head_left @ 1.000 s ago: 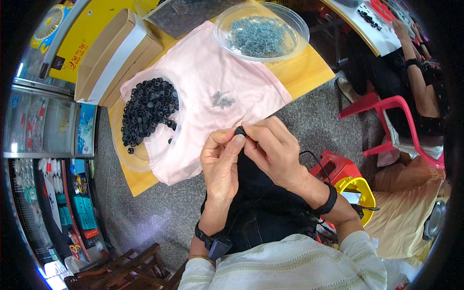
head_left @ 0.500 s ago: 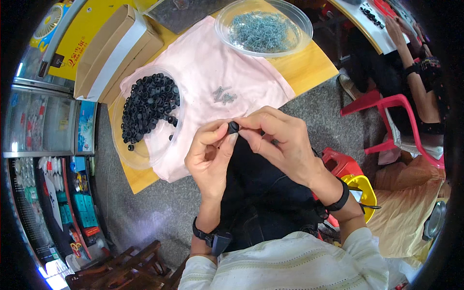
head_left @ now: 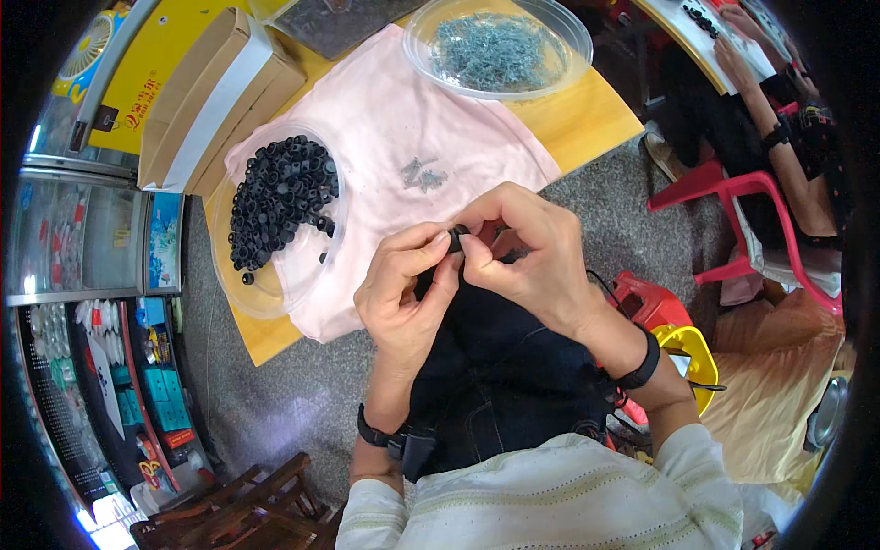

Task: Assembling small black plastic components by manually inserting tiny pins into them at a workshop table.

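To your upper left, a long brown cardboard box with a white strip (head_left: 220,105) sits at the edge of the yellow wooden tabletop (head_left: 591,119), near a bright yellow panel (head_left: 165,55) and a blue-and-yellow fan (head_left: 92,44). Down your left side you have a glass-fronted metal cabinet (head_left: 82,229) above shelves holding teal packages (head_left: 167,397). Dark brown wooden furniture (head_left: 243,509) stands at your lower left on the grey speckled floor (head_left: 266,394). On your right are a pinkish-red plastic chair (head_left: 689,186), a red plastic object (head_left: 653,298), a yellow rounded container (head_left: 703,353), a draped tan cloth (head_left: 770,403) and another person (head_left: 807,202).
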`<state>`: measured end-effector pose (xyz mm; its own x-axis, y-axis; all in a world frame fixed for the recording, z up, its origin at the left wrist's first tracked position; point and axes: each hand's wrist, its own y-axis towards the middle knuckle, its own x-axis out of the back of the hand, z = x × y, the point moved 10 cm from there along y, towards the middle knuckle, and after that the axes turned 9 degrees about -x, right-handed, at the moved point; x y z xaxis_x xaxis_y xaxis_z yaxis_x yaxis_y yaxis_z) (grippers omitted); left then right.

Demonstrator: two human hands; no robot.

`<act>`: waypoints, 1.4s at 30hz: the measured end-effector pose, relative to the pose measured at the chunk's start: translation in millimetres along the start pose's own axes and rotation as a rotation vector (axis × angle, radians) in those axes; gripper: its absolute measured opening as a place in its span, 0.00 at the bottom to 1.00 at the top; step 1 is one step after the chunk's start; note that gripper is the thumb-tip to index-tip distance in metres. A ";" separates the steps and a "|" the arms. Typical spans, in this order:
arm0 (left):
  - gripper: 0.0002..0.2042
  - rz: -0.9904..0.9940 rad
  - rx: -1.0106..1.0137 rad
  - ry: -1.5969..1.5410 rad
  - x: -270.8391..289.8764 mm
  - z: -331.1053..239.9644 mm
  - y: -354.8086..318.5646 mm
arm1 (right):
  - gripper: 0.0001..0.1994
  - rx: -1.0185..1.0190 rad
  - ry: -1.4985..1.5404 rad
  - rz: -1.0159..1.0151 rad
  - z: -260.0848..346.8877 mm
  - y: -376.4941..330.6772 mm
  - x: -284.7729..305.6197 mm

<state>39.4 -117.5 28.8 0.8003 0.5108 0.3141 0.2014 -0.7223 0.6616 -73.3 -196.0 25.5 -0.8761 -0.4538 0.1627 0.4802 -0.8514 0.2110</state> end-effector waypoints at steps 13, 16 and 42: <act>0.08 -0.024 0.110 -0.054 9.0 10.1 -11.8 | 0.09 0.142 -0.061 0.020 12.1 -4.4 -0.5; 0.08 -0.094 0.199 -0.222 5.3 19.9 -15.5 | 0.08 -0.108 0.218 0.010 -14.8 -6.7 -2.6; 0.10 -0.185 0.202 -0.442 4.1 25.9 -17.0 | 0.09 -0.199 0.394 0.015 -24.8 -14.4 -4.8</act>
<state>53.9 -115.2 1.1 0.8944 0.4241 -0.1420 0.4319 -0.7368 0.5201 -77.1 -188.1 -2.2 -0.8371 -0.4994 -0.2235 0.5092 -0.8605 0.0158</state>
